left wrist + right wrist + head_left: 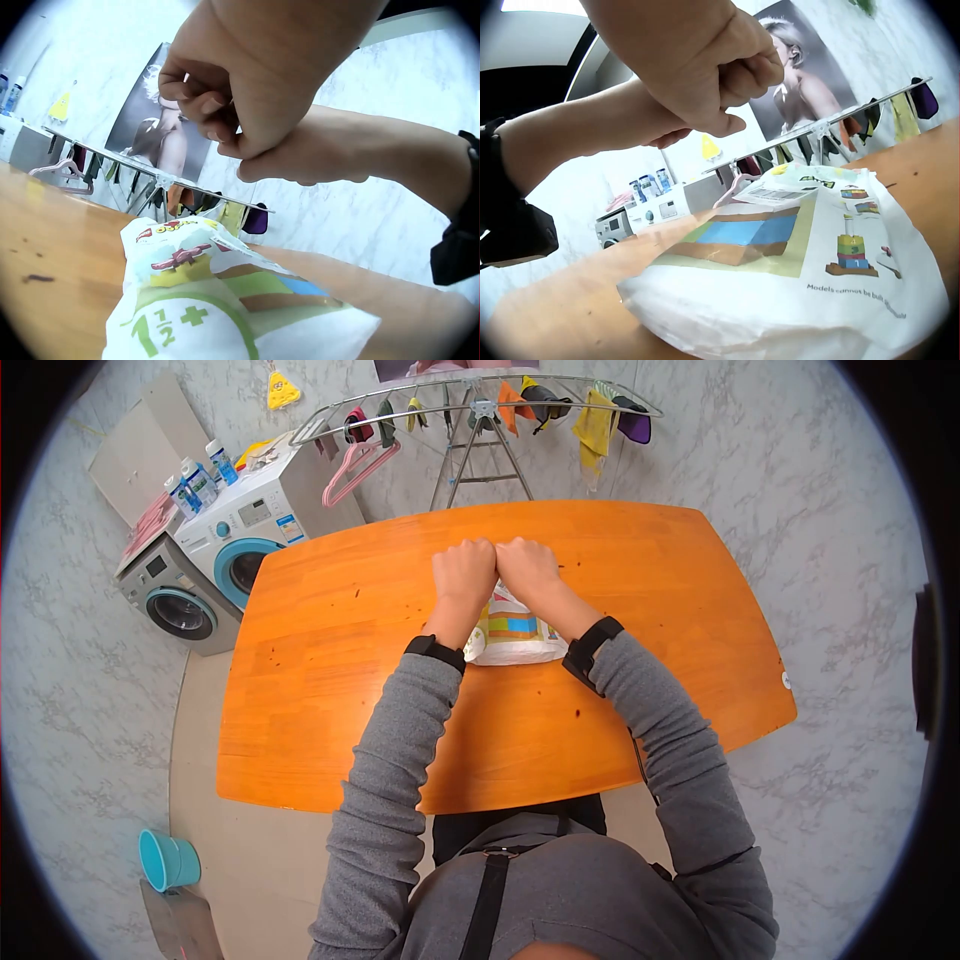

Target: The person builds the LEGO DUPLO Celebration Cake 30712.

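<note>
Your left hand and right hand are tightly curled, nothing visibly held, above the bag, which appears light, soft and slightly slippery; grip its side edges, pinching firmly.

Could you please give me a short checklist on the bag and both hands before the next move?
1. Bag resting on the table, away from its edges: ok.
2. Left hand and right hand clear of the bag: ok, both wrist views show a gap above it.
3. Fingers open for a new grip: not ok, they are curled on both hands.
4. Hands apart: not ok, they meet above the bag.
5. Bag opened at the top: cannot tell.
6. Bag's contents known: cannot tell, the printed wrapper hides the inside.
</note>
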A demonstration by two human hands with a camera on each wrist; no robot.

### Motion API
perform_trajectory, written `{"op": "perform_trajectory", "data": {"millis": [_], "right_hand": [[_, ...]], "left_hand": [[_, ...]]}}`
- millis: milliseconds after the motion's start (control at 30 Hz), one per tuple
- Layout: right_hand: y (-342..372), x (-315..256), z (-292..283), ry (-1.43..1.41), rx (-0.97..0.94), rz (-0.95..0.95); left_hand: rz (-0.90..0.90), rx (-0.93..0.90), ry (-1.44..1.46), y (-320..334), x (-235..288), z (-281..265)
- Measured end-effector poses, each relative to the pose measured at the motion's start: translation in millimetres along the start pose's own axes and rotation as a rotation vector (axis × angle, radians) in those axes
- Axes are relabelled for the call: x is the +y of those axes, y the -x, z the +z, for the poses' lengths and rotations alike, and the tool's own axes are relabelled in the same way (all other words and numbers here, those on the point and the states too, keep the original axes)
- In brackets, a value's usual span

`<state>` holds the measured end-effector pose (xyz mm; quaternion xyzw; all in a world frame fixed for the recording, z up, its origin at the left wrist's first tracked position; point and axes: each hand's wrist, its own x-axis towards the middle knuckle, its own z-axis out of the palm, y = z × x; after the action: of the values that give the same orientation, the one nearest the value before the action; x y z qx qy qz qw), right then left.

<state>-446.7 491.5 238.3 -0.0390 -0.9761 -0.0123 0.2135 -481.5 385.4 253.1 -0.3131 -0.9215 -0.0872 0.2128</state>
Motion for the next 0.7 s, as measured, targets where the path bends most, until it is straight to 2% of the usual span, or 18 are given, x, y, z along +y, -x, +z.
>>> {"op": "perform_trajectory", "data": {"millis": [200,400,700], "right_hand": [[2,2,-23,-0.032,0.029,0.007],[7,6,-28,-0.045,0.016,-0.018],[16,4,-18,-0.174,-0.009,-0.008]], "left_hand": [[0.048,0.092,0.038,0,7,-11],[0.068,0.105,0.049,3,13,-17],[0.082,0.042,0.025,13,11,-14]]}}
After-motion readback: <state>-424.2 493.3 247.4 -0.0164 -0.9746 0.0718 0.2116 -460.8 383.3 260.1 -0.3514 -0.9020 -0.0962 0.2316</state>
